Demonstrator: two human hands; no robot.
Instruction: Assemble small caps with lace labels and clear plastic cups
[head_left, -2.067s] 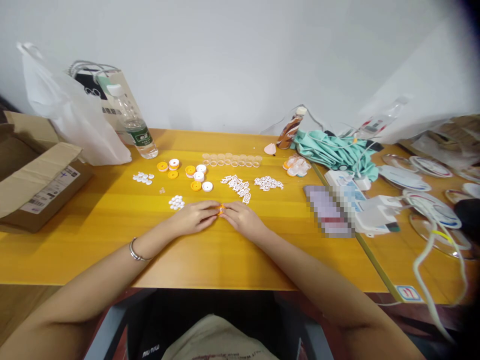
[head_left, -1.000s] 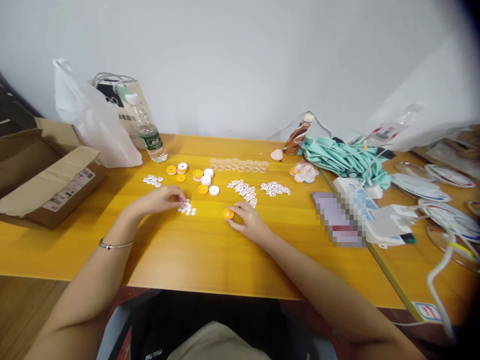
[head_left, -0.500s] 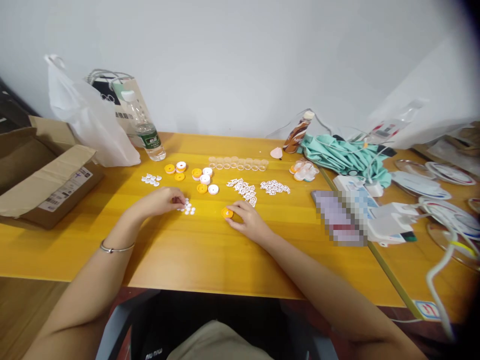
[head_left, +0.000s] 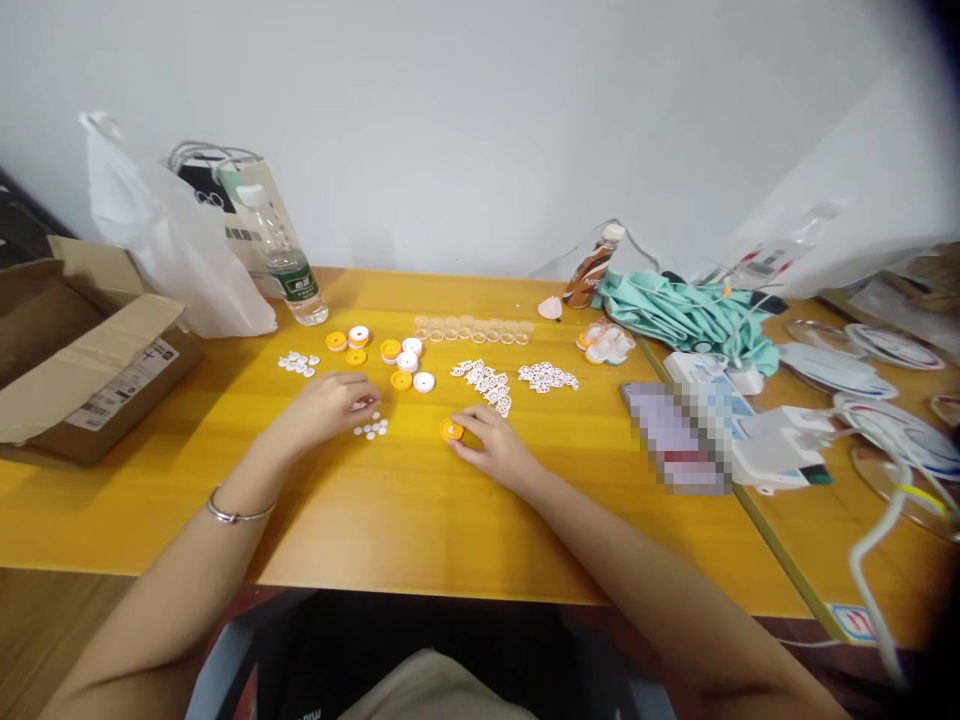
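Observation:
My left hand (head_left: 334, 402) hovers over a small pile of white round pieces (head_left: 373, 428), thumb and fingertips drawn together. Whatever they may pinch is too small to make out. To the right, my right hand (head_left: 491, 447) grips a round orange disc (head_left: 451, 429) by its edge between thumb and fingers, on the tabletop. A tiny white spot shows at the disc's centre. Beyond my hands lie orange wheel-like discs (head_left: 401, 381) and white ones (head_left: 424, 382), some stacked. White lattice-patterned pieces (head_left: 487, 380) are scattered behind my right hand, and a second heap (head_left: 549, 377) lies farther right.
A row of clear small cups (head_left: 472, 330) stands at the back. On the left are a cardboard box (head_left: 112, 400), a plastic bag (head_left: 187, 260) and a water bottle (head_left: 298, 285). A phone (head_left: 675, 440), power strip (head_left: 705, 385) and folded green umbrella (head_left: 682, 315) lie right.
My left hand has shifted slightly right and lifted a little off the white pieces, uncovering more of them. My right hand keeps its hold on the orange disc.

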